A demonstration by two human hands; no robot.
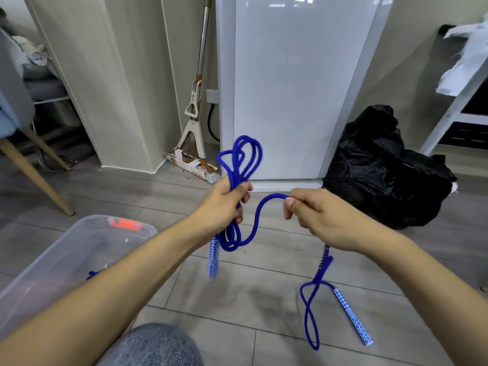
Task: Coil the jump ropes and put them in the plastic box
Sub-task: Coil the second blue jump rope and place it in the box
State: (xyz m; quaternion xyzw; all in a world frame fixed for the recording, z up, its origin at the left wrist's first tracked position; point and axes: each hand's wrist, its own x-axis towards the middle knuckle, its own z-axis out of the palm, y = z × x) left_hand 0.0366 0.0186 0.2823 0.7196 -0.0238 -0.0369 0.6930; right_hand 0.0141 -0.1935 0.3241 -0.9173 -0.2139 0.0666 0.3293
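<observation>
Grey wood-look floor planks are running under our hands, with a glossy white cabinet (295, 88) standing beyond them, a mop (196, 101) leaning beside it, and a crumpled black plastic bag (383, 165) slumping past the right hand. We are gripping a bundle of loops of the blue jump rope (260, 210) in our left hand (224, 204), fingers curled round the gathered strands, while our right hand (314, 215) is pinching the next stretch of cord between thumb and fingertips. One patterned blue-and-white handle (214, 257) is dangling just below the left hand; the other handle (353, 315) is lying on the floor below the right hand, with slack rope curling in a twisted loop beside it. The clear plastic box (79, 249), with its orange latch, is sitting under our left forearm, and something blue is already showing inside it. We are judging the risk to be in the trailing end: the floor loop looks ready to knot as we draw it up, and the round, smooth, springy cord could slide out of the left fist if the loops are growing uneven. A coiled spring sleeve near the second handle might also be snagging the strands.
</observation>
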